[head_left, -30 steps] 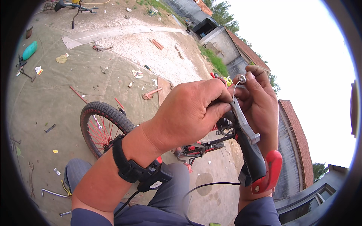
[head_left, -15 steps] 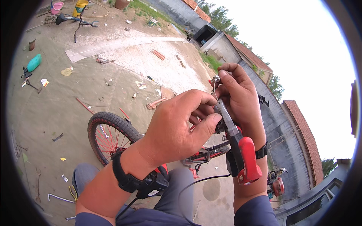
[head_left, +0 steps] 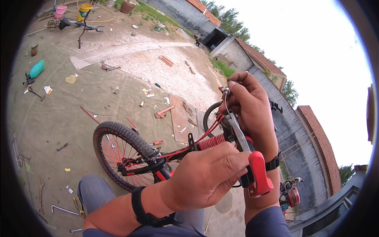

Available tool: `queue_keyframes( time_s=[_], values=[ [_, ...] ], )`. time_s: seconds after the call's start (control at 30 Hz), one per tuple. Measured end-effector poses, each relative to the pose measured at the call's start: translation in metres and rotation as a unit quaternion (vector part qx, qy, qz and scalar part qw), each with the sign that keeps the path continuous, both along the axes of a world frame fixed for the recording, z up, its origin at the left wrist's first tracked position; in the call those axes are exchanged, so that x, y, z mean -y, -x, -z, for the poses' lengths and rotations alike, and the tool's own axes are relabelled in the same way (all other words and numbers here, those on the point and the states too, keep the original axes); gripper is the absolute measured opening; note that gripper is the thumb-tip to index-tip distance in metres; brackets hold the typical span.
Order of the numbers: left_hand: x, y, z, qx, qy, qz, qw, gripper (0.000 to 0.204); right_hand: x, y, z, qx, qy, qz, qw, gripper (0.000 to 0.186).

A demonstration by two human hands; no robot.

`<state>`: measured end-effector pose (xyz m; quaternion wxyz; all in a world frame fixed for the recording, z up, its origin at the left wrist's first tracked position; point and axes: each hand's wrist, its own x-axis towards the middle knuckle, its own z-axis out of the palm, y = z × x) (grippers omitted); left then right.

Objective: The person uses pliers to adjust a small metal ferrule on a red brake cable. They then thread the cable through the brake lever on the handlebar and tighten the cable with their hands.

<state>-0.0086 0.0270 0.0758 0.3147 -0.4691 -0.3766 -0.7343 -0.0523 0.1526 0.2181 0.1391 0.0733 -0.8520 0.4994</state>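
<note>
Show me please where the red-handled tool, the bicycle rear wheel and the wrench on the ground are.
red-handled tool [head_left: 258, 173]: head view, on its red handle grip.
bicycle rear wheel [head_left: 118, 136]: head view, on the black tyre's upper part.
wrench [head_left: 64, 210]: head view, on its shaft, lower left ground.

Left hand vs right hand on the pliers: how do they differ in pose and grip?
The left hand sits low, its fingers wrapped around the red handles of the pliers; the right hand is raised higher, its fingertips pinching a small metal fitting near the tool's tip. The left hand shows its back, knuckles up; the right hand is upright. Both wear a dark wrist strap and work above the red bicycle.
</note>
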Motion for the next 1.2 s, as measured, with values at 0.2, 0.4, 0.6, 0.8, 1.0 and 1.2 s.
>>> queue_keyframes(
  time_s=[0.2, 0.4, 0.6, 0.8, 1.0, 1.2],
  values=[
    [-0.006, 0.002, 0.002, -0.010, -0.003, 0.025, 1.000, 0.050, -0.001, 0.003, -0.003, 0.011, -0.083, 0.026, 0.996, 0.011],
    [0.007, -0.001, 0.002, 0.019, 0.060, 0.053, 0.997, 0.045, -0.014, 0.004, 0.003, -0.025, -0.157, 0.061, 0.985, 0.010],
    [0.006, 0.001, -0.002, 0.020, 0.037, 0.050, 0.998, 0.042, -0.032, 0.002, 0.009, 0.000, -0.150, 0.059, 0.987, 0.014],
    [-0.002, 0.004, -0.006, 0.013, -0.006, 0.015, 1.000, 0.035, -0.021, -0.003, 0.008, -0.002, -0.024, 0.072, 0.997, 0.019],
    [-0.003, 0.008, -0.004, 0.008, -0.006, 0.049, 0.999, 0.036, -0.022, 0.001, 0.012, -0.022, -0.085, 0.116, 0.989, 0.023],
    [-0.002, 0.005, -0.002, 0.023, 0.014, 0.064, 0.998, 0.039, -0.029, 0.003, 0.010, 0.042, -0.160, 0.095, 0.982, 0.021]
  ],
)
